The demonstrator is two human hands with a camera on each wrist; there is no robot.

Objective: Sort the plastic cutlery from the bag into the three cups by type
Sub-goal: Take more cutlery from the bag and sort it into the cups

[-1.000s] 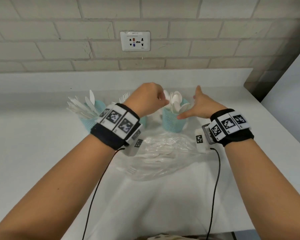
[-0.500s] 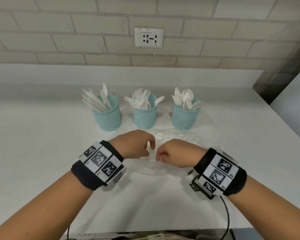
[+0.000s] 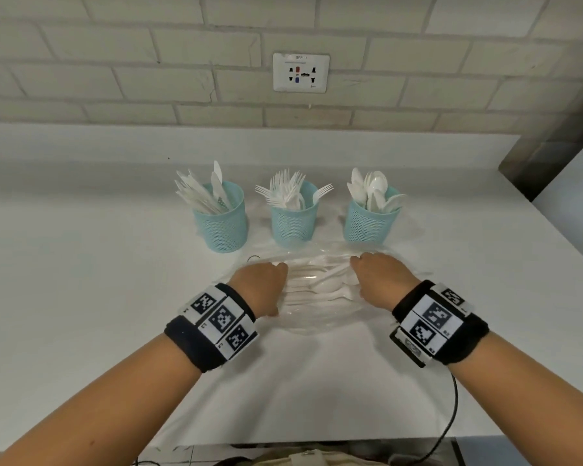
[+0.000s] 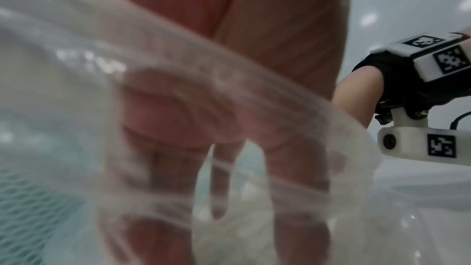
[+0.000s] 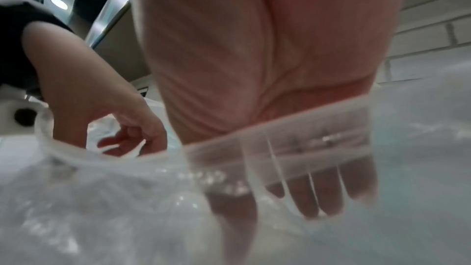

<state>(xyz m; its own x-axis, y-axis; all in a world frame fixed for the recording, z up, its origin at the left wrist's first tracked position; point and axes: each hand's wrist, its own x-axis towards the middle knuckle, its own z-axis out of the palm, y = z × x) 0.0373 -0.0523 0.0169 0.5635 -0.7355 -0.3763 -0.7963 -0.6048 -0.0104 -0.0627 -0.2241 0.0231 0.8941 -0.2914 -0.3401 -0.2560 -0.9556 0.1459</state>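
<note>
Three teal mesh cups stand in a row: the left cup point(image 3: 221, 227) holds knives, the middle cup point(image 3: 293, 227) forks, the right cup point(image 3: 369, 223) spoons. In front of them lies the clear plastic bag point(image 3: 320, 314) with white cutlery point(image 3: 327, 280) inside. My left hand point(image 3: 261, 284) is at the bag's left side, its fingers point(image 5: 132, 134) curled at the rim. My right hand point(image 3: 379, 279) is at the right side. Its fingers point(image 5: 316, 188) reach fairly straight into the bag behind the film point(image 5: 102, 209). The left fingers point(image 4: 173, 168) show blurred through the plastic.
The white counter point(image 3: 81, 264) runs to a brick wall with a socket point(image 3: 300, 73). Its right edge slants off toward a dark corner. A black cable point(image 3: 451, 408) hangs from my right wrist over the front edge. A thin dark loop point(image 3: 253, 257) lies by the bag.
Both hands came back from the spoon cup to the bag. They met at its mouth and have since moved apart, spreading it wide.
</note>
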